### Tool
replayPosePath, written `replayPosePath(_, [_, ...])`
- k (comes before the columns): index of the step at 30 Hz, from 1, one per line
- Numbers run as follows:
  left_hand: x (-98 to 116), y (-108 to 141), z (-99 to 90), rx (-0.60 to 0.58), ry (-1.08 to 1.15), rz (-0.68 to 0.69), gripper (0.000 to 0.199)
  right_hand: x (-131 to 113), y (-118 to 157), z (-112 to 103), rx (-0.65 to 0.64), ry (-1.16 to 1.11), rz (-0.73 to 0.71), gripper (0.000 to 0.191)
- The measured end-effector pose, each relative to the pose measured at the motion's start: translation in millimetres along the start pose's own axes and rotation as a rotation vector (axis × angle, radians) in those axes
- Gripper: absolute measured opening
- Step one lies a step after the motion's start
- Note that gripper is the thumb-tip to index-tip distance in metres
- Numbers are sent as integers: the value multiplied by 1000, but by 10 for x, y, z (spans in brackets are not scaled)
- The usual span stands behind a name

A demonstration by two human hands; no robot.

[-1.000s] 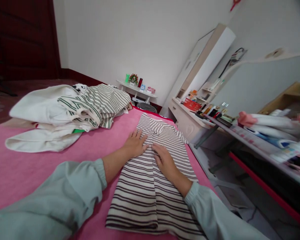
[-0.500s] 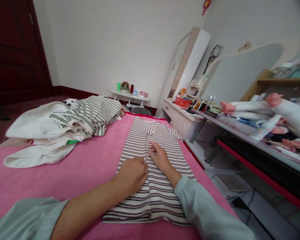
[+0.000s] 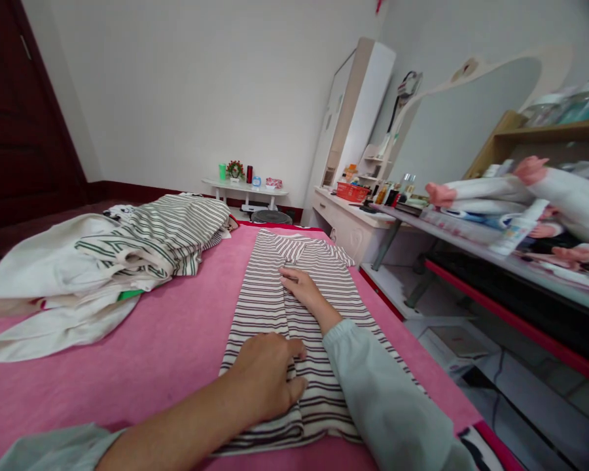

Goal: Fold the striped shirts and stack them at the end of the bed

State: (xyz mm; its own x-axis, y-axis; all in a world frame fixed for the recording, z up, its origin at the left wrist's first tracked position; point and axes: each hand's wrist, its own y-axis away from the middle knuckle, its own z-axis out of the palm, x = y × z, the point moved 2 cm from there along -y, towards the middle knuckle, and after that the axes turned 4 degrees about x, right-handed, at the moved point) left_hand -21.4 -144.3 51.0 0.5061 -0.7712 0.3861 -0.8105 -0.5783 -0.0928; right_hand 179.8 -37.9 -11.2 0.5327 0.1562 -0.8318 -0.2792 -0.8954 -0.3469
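A black-and-white striped shirt (image 3: 262, 288) lies folded lengthwise on the pink bed cover (image 3: 186, 327), its collar end away from me. My left hand (image 3: 269, 373) rests on the lower part of the shirt, thumb and forefinger apart, with nothing held between them. Higher up, near the middle fold below the collar, my right hand (image 3: 302, 288) touches the fabric with its fingers loosely spread. A pile of white and green-striped clothes (image 3: 152, 235) sits on the left side of the bed.
On the right stands a desk (image 3: 461, 248) with doll limbs (image 3: 491, 196) and a white bottle (image 3: 520, 226) on it. Beyond the bed are a dresser with a red basket (image 3: 352, 191) and a low white table (image 3: 245, 187).
My left hand has moved down the shirt toward me, and its thumb and forefinger have spread. My right hand has shifted slightly up and left. The view has tilted and shifted a little.
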Motion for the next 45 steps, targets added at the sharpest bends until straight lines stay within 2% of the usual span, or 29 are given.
replayPosePath(5, [-36, -50, 68, -4, 96, 27, 12, -27, 22, -33, -75, 84, -60, 31])
replayPosePath(10, [-66, -116, 72, -3, 323, 36, 12, -70, 4, -58, 17, 135, -73, 28])
replayPosePath(14, [-79, -121, 152, -12, 428, 52, 9, -133, 40, -47, 53, 242, -34, 23])
replayPosePath(17, [-88, -98, 227, -123, 568, 27, 14, -220, 120, -13, 105, 411, -7, 20])
replayPosePath(19, [-106, -109, 221, -210, 643, 2, 25, -286, 179, 22, 142, 521, -45, 22])
replayPosePath(20, [-127, -138, 191, -213, 637, 4, 28, -315, 203, 40, 148, 567, -76, 23])
replayPosePath(22, [-213, -263, 80, -85, 532, 43, 25, -350, 226, 70, 132, 630, -131, 23])
replayPosePath(24, [-367, -469, -41, 141, 381, 88, 17, -347, 212, 76, 104, 653, -155, 22])
replayPosePath(26, [-577, -722, -95, 315, 237, 100, 25, -303, 168, 49, 103, 627, -136, 22])
replayPosePath(27, [-691, -850, -83, 348, 164, 89, 35, -267, 141, 26, 117, 598, -110, 21])
replayPosePath(29, [-916, -1075, 8, 328, 16, 25, 46, -178, 88, -28, 172, 512, -44, 21])
replayPosePath(31, [-1091, -1220, 135, 272, -123, -47, 49, -82, 52, -69, 227, 400, 5, 20])
replayPosePath(35, [-1214, -1283, 286, 218, -246, -82, 57, 66, 3, -123, 214, 137, 127, 26])
replayPosePath(38, [-1197, -1247, 280, 214, -240, -83, 59, 107, -81, -330, 237, 136, 212, 34])
replayPosePath(40, [-1182, -1227, 262, 218, -234, -91, 60, 112, -173, -634, 381, 353, 175, 35])
replayPosePath(41, [-1178, -1222, 257, 224, -231, -94, 59, 121, -223, -821, 494, 502, 160, 37])
replayPosePath(42, [-1176, -1219, 257, 230, -226, -96, 59, 150, -274, -1013, 584, 626, 205, 39])
replayPosePath(43, [-1176, -1219, 259, 238, -221, -97, 59, 201, -327, -1193, 625, 713, 314, 39])
replayPosePath(44, [-1178, -1221, 264, 245, -216, -98, 58, 267, -380, -1350, 615, 761, 450, 40])
replayPosePath(45, [-1180, -1224, 270, 251, -211, -98, 58, 323, -436, -1474, 596, 773, 499, 38])
